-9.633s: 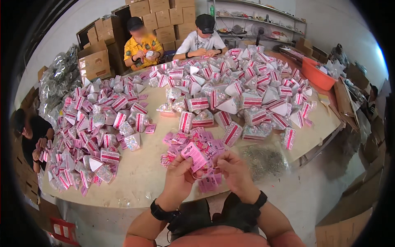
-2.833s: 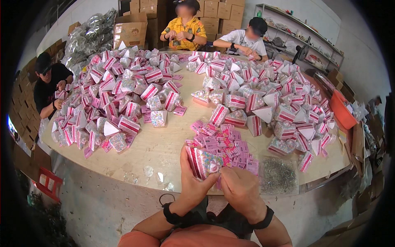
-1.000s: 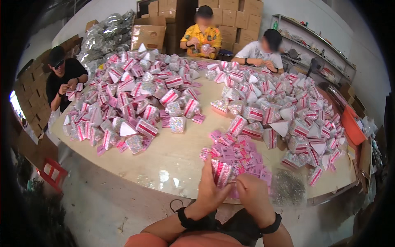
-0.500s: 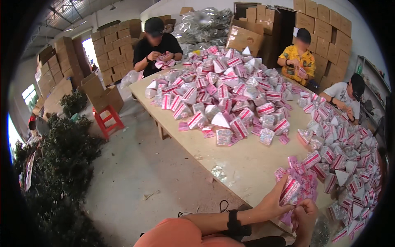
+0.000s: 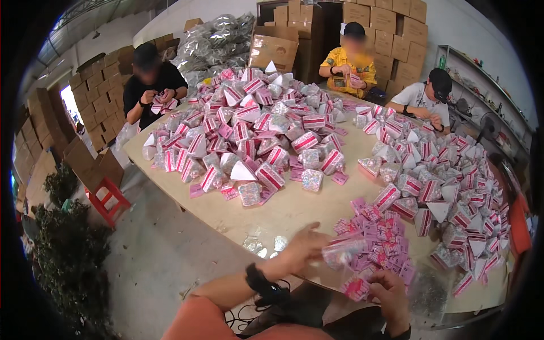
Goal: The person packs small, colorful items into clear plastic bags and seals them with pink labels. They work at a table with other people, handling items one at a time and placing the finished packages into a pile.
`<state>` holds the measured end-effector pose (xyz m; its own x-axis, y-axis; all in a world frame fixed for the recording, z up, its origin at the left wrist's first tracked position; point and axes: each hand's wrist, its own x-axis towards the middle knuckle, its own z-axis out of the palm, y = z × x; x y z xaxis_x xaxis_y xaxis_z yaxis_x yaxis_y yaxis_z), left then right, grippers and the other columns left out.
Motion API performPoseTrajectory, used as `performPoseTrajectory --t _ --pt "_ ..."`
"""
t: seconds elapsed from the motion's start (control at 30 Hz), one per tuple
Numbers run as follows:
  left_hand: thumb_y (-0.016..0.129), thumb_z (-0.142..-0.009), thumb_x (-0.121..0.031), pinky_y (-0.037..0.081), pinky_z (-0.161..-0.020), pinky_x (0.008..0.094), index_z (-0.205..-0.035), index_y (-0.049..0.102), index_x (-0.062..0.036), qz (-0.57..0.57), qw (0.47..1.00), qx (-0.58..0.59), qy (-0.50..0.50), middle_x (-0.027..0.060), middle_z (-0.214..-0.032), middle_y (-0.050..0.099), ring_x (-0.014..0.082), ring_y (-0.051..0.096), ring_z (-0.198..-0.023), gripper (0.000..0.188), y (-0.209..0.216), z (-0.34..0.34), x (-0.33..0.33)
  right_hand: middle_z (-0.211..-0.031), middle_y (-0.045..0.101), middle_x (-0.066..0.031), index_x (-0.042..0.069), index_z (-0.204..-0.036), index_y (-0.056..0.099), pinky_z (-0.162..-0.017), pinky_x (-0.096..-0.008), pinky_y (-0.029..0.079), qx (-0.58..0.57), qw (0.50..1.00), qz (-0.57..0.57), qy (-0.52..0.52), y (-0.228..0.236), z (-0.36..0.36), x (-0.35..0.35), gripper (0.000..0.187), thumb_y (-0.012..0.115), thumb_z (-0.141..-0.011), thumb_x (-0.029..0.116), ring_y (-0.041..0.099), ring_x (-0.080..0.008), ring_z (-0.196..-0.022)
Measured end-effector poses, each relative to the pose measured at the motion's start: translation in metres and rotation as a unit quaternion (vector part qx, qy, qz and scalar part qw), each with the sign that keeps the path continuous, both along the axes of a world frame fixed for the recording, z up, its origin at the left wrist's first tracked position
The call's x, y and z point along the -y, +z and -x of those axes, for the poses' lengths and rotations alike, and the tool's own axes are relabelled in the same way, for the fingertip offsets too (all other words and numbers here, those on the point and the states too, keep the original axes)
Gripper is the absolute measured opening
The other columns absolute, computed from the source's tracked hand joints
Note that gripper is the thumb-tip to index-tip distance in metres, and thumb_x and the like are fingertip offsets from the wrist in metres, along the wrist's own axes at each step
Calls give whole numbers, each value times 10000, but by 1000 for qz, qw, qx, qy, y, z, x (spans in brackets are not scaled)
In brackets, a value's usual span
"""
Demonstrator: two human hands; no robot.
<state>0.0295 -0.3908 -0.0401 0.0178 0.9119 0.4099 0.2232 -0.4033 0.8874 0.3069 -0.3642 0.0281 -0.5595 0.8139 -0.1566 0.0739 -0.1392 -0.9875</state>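
My left hand [image 5: 303,249] is over the table's near edge, its fingers stretched and apart. Just off its fingertips is a clear plastic packet [image 5: 344,250] with a pink edge and something pale and speckled inside. My right hand [image 5: 390,294] pinches clear film at the packet's lower side, beside a pink printed card [image 5: 357,288]. Whether the card is inside the film I cannot tell. Behind both hands lies a pile of pink cards [image 5: 379,241] on the table.
Wedge-shaped packets [image 5: 255,124] with pink bands are heaped mid-table [image 5: 226,218]; more packets [image 5: 453,192] cover the right side. Three co-workers sit around the far edges. Cartons [image 5: 396,34], a red stool [image 5: 107,201] and dark artificial greenery [image 5: 68,255] stand around.
My left hand has let go of the pink-banded wedge packet and moved left, fingers opening. A clear packet now shows between my hands. The view has swung right.
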Motion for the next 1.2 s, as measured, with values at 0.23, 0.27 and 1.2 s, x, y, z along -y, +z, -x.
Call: performPoseTrajectory --t 0.23,0.27,1.2 --pt "588 -808 -126 447 -796 313 -1230 344 -16 349 903 251 11 107 -1101 501 194 551 -927 500 56 -1 5 -733 557 -26 9 -874 546 -578 -191 435 -91 989 116 -8 -28 26 11 136 563 -748 -40 532 -86 -646" --pt "622 -792 -194 408 -874 321 -1254 343 -24 342 919 193 -35 114 -1159 473 196 513 -1017 566 48 -12 15 -738 557 -24 15 -873 545 -580 -185 431 -114 977 179 -35 -26 28 13 137 562 -751 -46 530 -84 -653" --pt "375 -873 -500 482 -799 432 -1267 364 -85 250 877 403 -74 132 -1224 463 317 557 -978 572 55 -14 40 -939 555 -94 0 -925 552 -724 -269 442 -41 962 -268 -13 32 12 20 162 548 -765 18 544 -161 -814"
